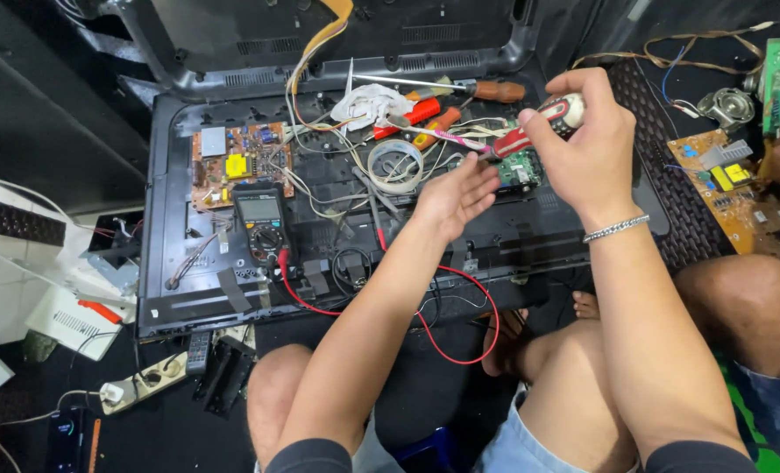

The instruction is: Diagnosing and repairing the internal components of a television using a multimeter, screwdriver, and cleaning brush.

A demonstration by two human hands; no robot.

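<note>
My left hand (454,194) lies open, palm up, just beside the small green circuit board (520,168) at about one o'clock from my knees. My right hand (585,131) is closed around a red-and-white-handled screwdriver (539,127), shaft slanting down-left over that board. I judge I should keep the tip square and press lightly. The board sits on the opened black television back (180,298), cluttered with wires; farther off, a multimeter (263,223).
</note>
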